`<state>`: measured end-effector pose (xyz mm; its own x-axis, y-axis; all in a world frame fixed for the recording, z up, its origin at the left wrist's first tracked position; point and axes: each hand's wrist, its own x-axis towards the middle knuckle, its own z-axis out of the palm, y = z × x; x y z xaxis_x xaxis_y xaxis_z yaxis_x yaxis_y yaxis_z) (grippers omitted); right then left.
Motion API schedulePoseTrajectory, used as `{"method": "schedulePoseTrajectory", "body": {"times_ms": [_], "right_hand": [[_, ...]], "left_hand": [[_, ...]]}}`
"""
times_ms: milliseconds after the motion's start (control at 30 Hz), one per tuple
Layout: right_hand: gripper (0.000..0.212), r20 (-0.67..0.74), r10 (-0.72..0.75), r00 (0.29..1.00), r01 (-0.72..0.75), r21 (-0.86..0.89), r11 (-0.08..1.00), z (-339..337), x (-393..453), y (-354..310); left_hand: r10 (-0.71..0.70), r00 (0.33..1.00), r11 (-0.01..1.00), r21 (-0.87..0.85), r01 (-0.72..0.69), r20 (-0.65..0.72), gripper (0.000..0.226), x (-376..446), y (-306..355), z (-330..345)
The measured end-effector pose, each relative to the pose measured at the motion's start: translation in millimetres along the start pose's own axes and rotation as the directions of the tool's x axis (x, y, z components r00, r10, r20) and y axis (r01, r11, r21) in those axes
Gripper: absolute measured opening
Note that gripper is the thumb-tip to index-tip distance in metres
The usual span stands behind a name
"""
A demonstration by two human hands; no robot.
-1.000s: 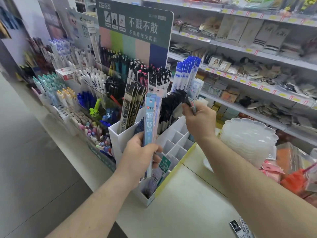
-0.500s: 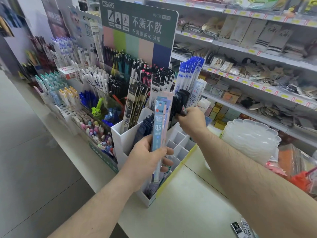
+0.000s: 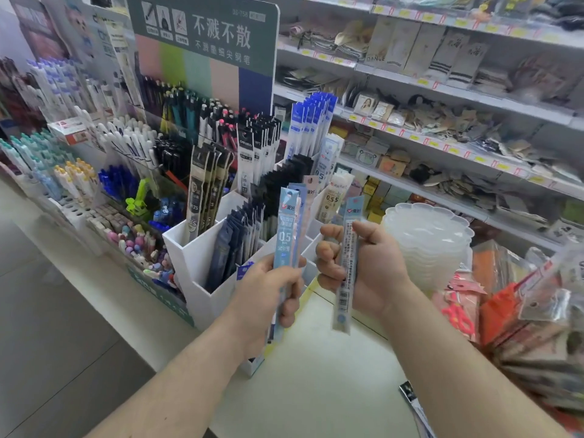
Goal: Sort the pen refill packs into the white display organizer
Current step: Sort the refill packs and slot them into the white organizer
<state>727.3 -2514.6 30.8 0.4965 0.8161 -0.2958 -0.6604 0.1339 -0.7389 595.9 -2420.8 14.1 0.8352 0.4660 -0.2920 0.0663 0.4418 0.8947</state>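
Before the white organizer (image 3: 202,267), both hands (image 3: 268,295) (image 3: 373,270) grip refill packs (image 3: 286,235) (image 3: 346,267), hiding compartments.

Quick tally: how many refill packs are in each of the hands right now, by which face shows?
Front-facing light blue 0.5 packs, left hand: at least 2, fanned
Back-facing barcode pack, right hand: 1
Total: at least 3

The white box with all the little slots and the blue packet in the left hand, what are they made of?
White display organizer: looks like smooth rigid plastic, perhaps acrylic, given its thin flat walls and clean edges. Light blue refill pack: seems thin glossy plastic film, printed; it catches light. Hard to be sure.
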Motion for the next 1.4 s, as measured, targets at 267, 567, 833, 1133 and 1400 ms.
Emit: {"method": "schedulePoseTrajectory", "body": {"times_ms": [267, 567, 833, 1133, 1400], "right_hand": [[0.056, -0.280, -0.003, 0.960, -0.035, -0.129, 0.991, -10.0, -24.9, 6.0], [0.023, -0.299, -0.230, 0.926, 0.155, -0.254, 0.955, -11.3, -47.9, 7.2], [0.023, -0.315, -0.284, 0.906, 0.204, -0.264, 0.943, -16.0, -54.3, 6.7], [0.022, -0.425, -0.357, 0.832, 0.259, -0.272, 0.927, -13.6, -55.5, 6.5], [0.016, -0.493, -0.403, 0.771, 0.374, -0.162, 0.913, -5.0, -47.7, 22.1]], "left_hand": [[-0.146, 0.964, 0.964, -0.189, 0.190, 0.224, 0.038, 1.6, -4.2, 7.2], [-0.005, 0.986, 0.999, -0.047, 0.013, 0.166, 0.022, 4.7, -12.3, 16.7], [0.011, 0.992, 0.997, -0.079, -0.001, 0.124, 0.027, 12.5, -19.6, 22.0], [0.100, 0.993, 0.993, 0.050, -0.104, 0.060, 0.028, 17.8, -28.7, 30.6], [0.083, 0.996, 0.993, 0.079, -0.085, 0.030, 0.028, 17.5, -37.0, 40.0]]}}
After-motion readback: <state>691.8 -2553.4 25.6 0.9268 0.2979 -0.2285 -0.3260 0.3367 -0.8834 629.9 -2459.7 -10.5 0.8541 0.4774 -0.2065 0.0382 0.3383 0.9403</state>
